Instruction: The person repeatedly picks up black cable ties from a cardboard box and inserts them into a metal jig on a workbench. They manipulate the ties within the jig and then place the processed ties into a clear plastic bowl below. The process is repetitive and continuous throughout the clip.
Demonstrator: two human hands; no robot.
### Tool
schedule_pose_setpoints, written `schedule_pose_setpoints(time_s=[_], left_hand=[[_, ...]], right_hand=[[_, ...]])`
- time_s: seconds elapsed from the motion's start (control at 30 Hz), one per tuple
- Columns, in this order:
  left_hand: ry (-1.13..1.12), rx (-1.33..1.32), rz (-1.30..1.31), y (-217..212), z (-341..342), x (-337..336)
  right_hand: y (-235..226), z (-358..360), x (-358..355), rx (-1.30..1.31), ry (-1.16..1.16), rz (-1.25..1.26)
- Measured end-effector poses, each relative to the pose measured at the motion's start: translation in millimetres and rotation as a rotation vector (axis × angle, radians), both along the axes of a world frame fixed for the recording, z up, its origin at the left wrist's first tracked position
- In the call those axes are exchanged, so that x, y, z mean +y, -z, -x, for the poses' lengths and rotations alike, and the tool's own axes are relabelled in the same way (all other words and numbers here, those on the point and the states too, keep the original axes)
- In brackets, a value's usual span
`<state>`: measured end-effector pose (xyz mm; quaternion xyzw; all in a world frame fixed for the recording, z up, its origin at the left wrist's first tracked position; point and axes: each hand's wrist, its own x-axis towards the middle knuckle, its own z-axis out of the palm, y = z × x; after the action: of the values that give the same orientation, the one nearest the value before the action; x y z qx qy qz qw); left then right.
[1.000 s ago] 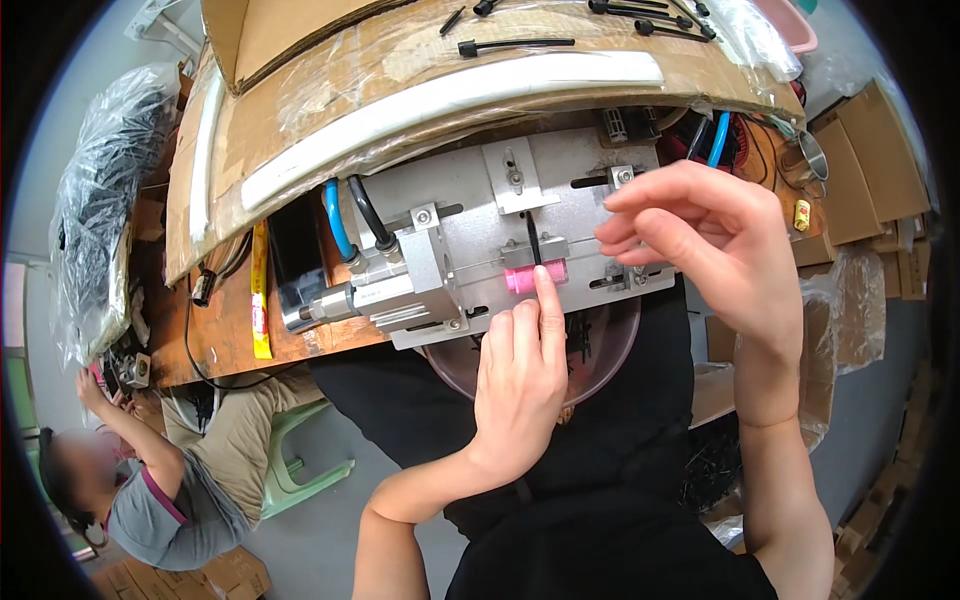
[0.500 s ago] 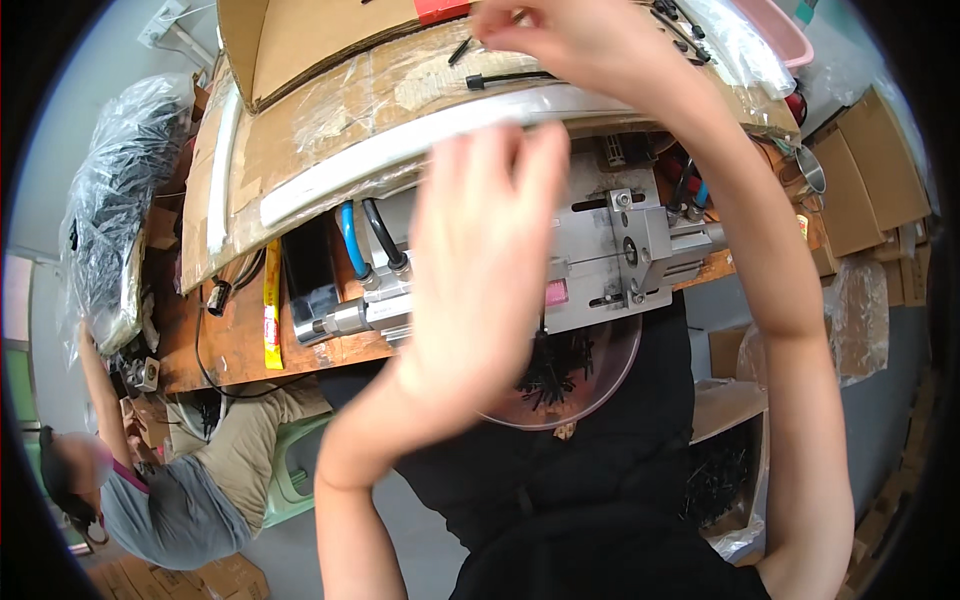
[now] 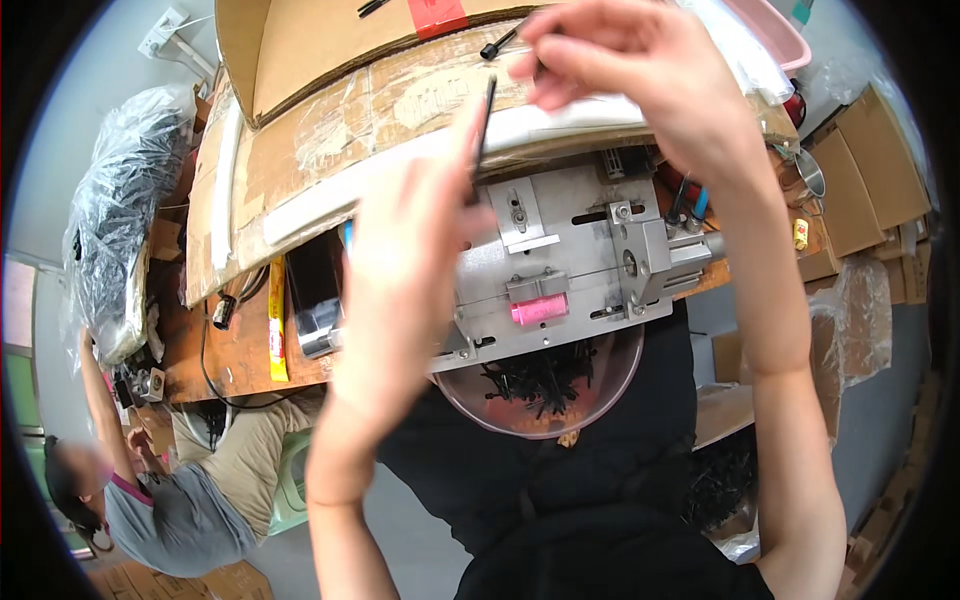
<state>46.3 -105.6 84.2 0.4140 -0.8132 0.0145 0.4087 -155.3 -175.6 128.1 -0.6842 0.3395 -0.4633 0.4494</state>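
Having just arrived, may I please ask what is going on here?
The left hand holds a slim black rod. The right hand is over brown cardboard by a black cup-ended stick, its grip unclear. A pink block sits on the grey metal plate; thin black pieces lie in the round translucent bowl by its edge.

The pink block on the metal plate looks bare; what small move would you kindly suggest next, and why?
Perhaps the left hand should bring its black rod toward the pink block, since the rod is away from it and nothing lies across the block.
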Motion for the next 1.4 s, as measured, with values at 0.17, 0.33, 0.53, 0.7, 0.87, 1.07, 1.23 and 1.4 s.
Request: schedule_pose_setpoints(time_s=[0.17,0.33,0.53,0.7,0.87,1.07,1.23,1.4], left_hand=[[-0.05,-0.107,0.054,37.5,20.9,53.4],[-0.09,-0.21,0.133,45.3,22.2,61.7],[-0.079,-0.215,0.145,42.6,19.3,66.2],[0.138,-0.07,-0.057,33.9,12.1,73.3],[0.123,0.011,-0.138,43.4,17.2,97.9],[-0.159,-0.114,-0.155,70.3,42.0,115.6],[-0.26,-0.357,-0.181,92.0,52.7,103.7],[-0.274,-0.43,-0.201,92.2,54.7,99.6]], right_hand=[[34.6,0.1,43.8,-0.323,-0.111,-0.275],[35.5,1.2,54.2,-0.285,-0.102,-0.316],[28.4,0.9,61.4,-0.206,-0.075,-0.353],[8.9,12.3,57.9,0.035,-0.179,-0.38],[7.1,4.7,59.0,0.136,-0.341,-0.529],[41.8,0.0,76.5,0.093,-0.117,-0.345],[37.1,13.4,92.8,0.007,0.126,-0.182],[39.7,18.4,112.3,-0.103,0.237,-0.196]])
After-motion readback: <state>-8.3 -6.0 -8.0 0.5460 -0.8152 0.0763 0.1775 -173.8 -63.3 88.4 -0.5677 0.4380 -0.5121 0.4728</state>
